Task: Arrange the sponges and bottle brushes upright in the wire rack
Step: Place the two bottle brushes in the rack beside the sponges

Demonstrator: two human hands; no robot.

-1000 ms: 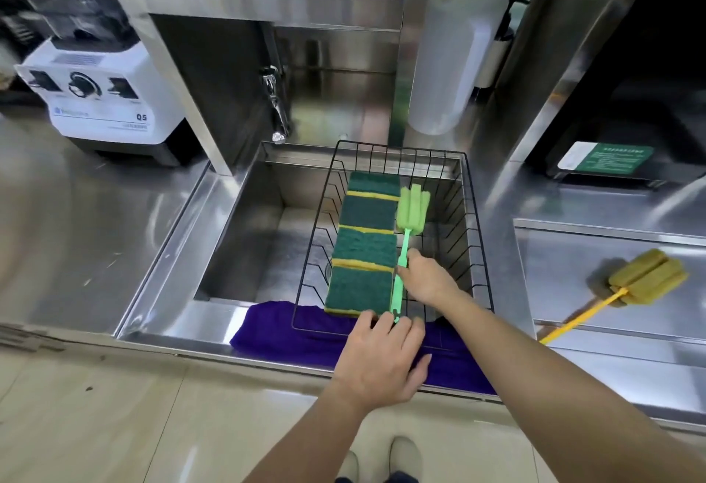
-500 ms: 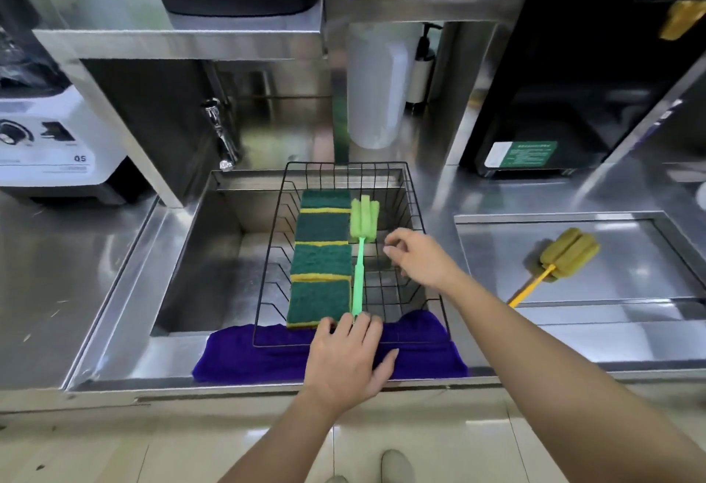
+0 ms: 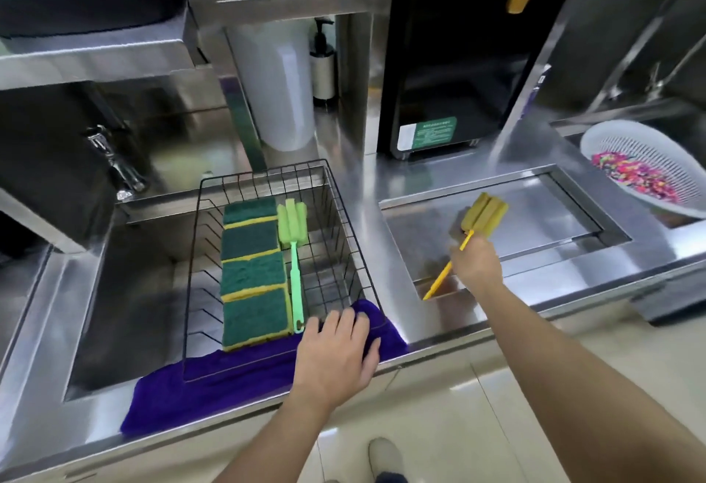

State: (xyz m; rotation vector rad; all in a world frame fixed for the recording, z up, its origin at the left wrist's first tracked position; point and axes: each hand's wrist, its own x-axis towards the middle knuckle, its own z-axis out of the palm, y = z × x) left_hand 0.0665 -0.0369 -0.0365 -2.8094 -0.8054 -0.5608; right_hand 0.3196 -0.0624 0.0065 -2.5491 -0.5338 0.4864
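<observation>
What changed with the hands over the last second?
The right hand let go of the green bottle brush in the black wire rack, moved right and closed on the yellow bottle brush. The left hand stayed on the rack's front edge; green sponges unchanged.

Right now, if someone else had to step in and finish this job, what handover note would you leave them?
Left hand: resting flat, open, on the near rim of the wire rack and the purple cloth under it; holds nothing.
Right hand: closed around the handle of the yellow bottle brush, which lies on the steel tray right of the sink.
Done: four green-and-yellow sponges stand in a row in the rack; the green bottle brush lies beside them on their right.
Left: bring the yellow brush into the rack next to the green one.
</observation>
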